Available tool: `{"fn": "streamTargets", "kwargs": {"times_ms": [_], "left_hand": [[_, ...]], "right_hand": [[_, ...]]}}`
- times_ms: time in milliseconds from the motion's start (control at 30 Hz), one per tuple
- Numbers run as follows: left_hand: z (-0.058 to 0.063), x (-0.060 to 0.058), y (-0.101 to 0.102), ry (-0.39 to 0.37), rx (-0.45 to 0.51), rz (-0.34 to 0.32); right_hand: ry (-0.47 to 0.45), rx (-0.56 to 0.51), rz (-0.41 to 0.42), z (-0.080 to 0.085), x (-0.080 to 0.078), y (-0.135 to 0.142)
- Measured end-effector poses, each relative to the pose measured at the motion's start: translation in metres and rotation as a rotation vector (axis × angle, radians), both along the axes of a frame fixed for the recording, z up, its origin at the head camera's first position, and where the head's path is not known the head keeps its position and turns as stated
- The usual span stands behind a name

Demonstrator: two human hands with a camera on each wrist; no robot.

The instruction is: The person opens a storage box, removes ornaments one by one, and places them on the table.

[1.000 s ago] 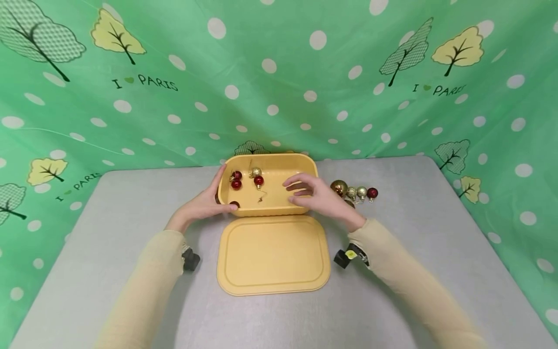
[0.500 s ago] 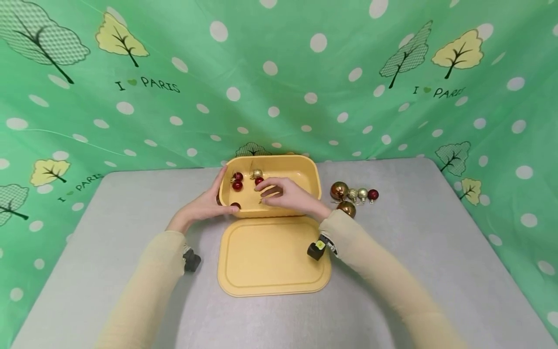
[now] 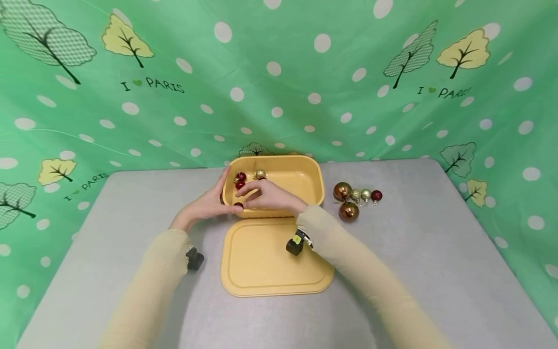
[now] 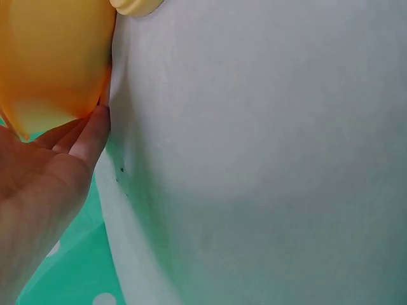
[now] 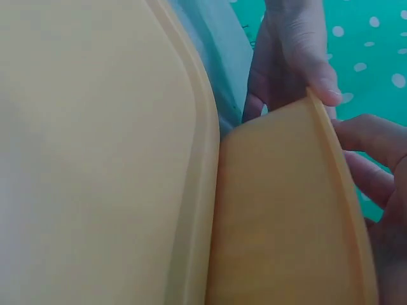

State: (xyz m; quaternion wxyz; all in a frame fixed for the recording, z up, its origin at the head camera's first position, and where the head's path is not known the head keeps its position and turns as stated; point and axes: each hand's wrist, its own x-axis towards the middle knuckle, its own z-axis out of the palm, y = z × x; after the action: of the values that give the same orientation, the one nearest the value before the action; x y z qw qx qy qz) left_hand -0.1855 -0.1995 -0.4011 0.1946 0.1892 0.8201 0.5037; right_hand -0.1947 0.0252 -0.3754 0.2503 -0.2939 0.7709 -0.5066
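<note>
A yellow plastic box (image 3: 321,186) stands at the back of the table, with several small baubles in its left half. Among them are a red bauble (image 3: 240,185), a gold bauble (image 3: 259,174) and a dark red bauble (image 3: 238,205) by the front rim. My left hand (image 3: 204,203) holds the box's left end, thumb over the front rim and fingers along the outer wall (image 4: 60,184). My right hand (image 3: 273,196) is over the box, its bent fingers apart and close to the dark red bauble. It partly covers another red bauble. In the right wrist view, fingers (image 5: 375,143) show beyond the rim.
The yellow lid (image 3: 274,261) lies flat just in front of the box, under my right forearm. Right of the box are two larger bronze baubles (image 3: 348,212), two small gold baubles (image 3: 365,195) and a red one (image 3: 376,195). A green dotted cloth (image 3: 279,97) hangs behind.
My right hand has moved left across the box, from its right side to the front left corner. The bronze baubles have come into full view. My left hand keeps its place.
</note>
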Motion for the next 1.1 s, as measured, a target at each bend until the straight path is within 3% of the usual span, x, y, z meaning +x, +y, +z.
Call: {"fn": "streamTargets", "kwargs": {"times_ms": [400,767,1100], "left_hand": [[0.006,0.0,0.002,-0.003,-0.001,-0.01],[0.009,0.0,0.003,-0.024,-0.052,-0.013],[0.01,0.0,0.004,-0.024,-0.011,-0.013]], "right_hand": [[-0.001,0.096,0.047,-0.011,-0.009,-0.01],[-0.125,0.107,0.042,-0.015,-0.009,-0.012],[-0.117,0.075,0.024,-0.015,-0.011,-0.01]]}}
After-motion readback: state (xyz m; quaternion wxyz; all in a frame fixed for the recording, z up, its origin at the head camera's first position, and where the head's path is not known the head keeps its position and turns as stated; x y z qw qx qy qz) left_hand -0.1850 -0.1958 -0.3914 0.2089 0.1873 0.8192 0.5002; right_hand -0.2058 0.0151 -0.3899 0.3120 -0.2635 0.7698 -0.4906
